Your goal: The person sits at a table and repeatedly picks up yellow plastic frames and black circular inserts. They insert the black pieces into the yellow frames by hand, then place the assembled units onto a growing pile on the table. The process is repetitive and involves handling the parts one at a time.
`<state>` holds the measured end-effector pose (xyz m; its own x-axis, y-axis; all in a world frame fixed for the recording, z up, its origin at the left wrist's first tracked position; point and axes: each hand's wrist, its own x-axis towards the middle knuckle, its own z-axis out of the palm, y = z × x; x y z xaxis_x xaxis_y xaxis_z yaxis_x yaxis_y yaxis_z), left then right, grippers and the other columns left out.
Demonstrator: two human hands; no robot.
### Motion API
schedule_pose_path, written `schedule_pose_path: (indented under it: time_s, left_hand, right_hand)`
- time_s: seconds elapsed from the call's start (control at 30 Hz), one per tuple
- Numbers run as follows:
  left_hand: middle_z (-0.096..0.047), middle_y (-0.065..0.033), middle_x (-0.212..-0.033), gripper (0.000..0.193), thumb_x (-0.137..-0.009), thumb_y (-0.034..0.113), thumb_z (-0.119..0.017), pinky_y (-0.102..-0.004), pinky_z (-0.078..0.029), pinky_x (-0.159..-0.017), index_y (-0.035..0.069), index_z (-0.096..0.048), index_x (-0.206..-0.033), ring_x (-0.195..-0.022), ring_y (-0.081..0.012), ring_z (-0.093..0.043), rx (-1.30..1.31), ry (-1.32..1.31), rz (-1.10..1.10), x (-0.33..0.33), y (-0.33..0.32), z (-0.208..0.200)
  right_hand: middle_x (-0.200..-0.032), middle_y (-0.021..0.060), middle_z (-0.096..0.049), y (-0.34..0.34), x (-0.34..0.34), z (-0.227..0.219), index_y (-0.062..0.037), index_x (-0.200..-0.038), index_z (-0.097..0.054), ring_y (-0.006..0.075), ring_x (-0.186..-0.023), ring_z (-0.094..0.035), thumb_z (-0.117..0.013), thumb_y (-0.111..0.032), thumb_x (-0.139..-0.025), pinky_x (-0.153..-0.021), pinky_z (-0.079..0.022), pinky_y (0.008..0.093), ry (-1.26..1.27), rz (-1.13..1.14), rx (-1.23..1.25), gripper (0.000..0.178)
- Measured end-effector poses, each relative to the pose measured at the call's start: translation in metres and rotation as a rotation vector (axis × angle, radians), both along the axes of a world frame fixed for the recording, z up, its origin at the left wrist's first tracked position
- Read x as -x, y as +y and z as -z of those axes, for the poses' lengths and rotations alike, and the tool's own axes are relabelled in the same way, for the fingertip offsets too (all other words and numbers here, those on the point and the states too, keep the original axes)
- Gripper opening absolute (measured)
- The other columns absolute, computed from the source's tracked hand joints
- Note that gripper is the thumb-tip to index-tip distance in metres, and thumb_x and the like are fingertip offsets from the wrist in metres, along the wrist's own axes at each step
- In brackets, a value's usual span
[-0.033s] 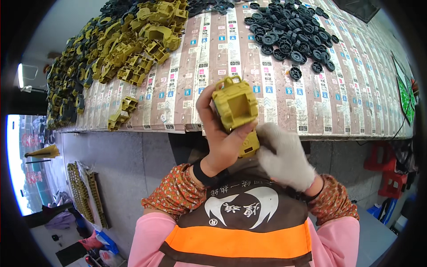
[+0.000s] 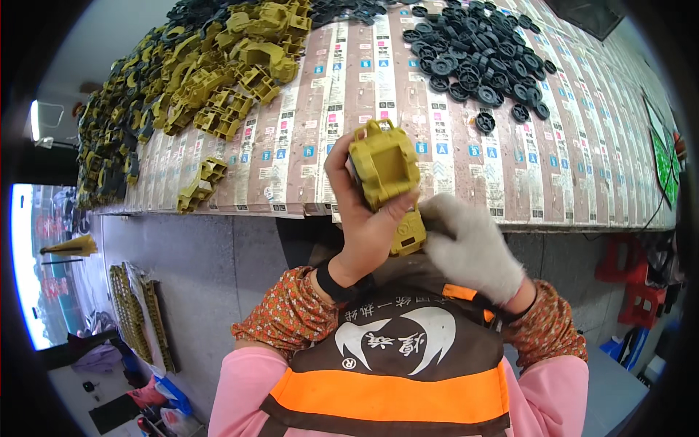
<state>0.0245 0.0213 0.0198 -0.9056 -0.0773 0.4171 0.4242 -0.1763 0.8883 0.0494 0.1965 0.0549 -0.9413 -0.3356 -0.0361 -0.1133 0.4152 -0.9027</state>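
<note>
My bare left hand (image 2: pixel 364 237) is wrapped round a yellow plastic toy truck body (image 2: pixel 393 162), its fingers on the left side and its thumb across the front. The body is held tilted above my apron, just off the table's near edge. An open square hollow faces up at its far end, and a narrower part sticks out below my thumb. On its right side, my right hand (image 2: pixel 470 251), in a white glove, is curled up against that lower part. Its fingertips are partly hidden, and I cannot make out what they hold.
A large heap of yellow and dark toy parts (image 2: pixel 189 80) covers the table's left. Black toy wheels (image 2: pixel 484 58) are piled at the far right. One yellow part (image 2: pixel 202 183) lies near the front edge of the table (image 2: pixel 291 182). Red stools (image 2: pixel 641 302) stand at the right.
My gloved right hand has shifted slightly right, and its thumb side has lifted. An orange strip on the apron now shows beside it. The left hand and truck body have barely moved.
</note>
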Motion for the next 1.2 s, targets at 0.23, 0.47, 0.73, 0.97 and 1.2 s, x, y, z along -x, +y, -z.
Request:
schedule_pose_path:
  time_s: [0.23,0.47,0.73,0.97,1.2]
  left_hand:
    - [-0.06,-0.0033,-0.119,0.049,-0.106,0.027,-0.068,-0.0346,-0.064,-0.078,0.015,-0.04,-0.144,-0.094,-0.0152,-0.068,-0.417,-0.763,0.17,0.017,-0.025,0.003]
    - [-0.061,-0.0095,-0.122,0.059,-0.101,0.027,-0.071,-0.0505,-0.064,-0.082,0.017,-0.036,-0.148,-0.103,-0.0261,-0.068,-0.435,-1.057,0.352,0.068,-0.068,0.019]
    - [-0.069,-0.0121,-0.106,0.023,-0.102,0.021,-0.064,-0.0496,-0.065,-0.077,0.009,-0.056,-0.12,-0.092,-0.028,-0.073,-0.332,-0.879,0.269,0.238,-0.028,0.002]
    - [-0.043,-0.0183,-0.15,0.093,-0.102,0.022,-0.064,-0.0541,-0.057,-0.084,0.032,0.003,-0.165,-0.113,-0.0375,-0.064,-0.548,-0.432,0.11,0.356,-0.016,-0.048]
    - [-0.068,-0.012,-0.102,0.016,-0.093,0.005,-0.062,-0.0404,-0.053,-0.078,0.007,-0.071,-0.106,-0.083,-0.0272,-0.064,0.324,-0.125,-0.549,0.333,-0.102,0.008]
  right_hand:
    - [-0.091,0.0248,-0.071,0.073,0.112,0.013,-0.0035,-0.106,-0.066,0.0438,-0.091,-0.071,-0.062,-0.034,-0.099,-0.08,-0.055,0.0545,0.278,0.369,-0.706,0.031]
    - [-0.104,0.0257,-0.063,0.076,0.123,0.038,-0.0019,-0.103,-0.06,0.0474,-0.097,-0.065,-0.068,-0.02,-0.094,-0.08,-0.054,0.0532,0.321,0.256,-0.735,0.022]
    - [-0.093,0.0263,-0.061,0.087,0.129,0.054,-0.0019,-0.101,-0.057,0.0472,-0.093,-0.062,-0.064,-0.018,-0.096,-0.076,-0.048,0.0522,0.388,0.25,-0.54,0.018]
    - [-0.1,0.0253,-0.061,0.093,0.125,0.052,-0.0014,-0.11,-0.059,0.0455,-0.097,-0.062,-0.066,-0.015,-0.095,-0.084,-0.049,0.0503,0.365,0.238,-0.511,0.021]
    - [-0.098,0.0243,-0.059,0.088,0.126,0.049,-0.0009,-0.104,-0.058,0.0446,-0.094,-0.06,-0.065,-0.013,-0.095,-0.08,-0.048,0.0506,0.355,0.208,-0.443,0.017]
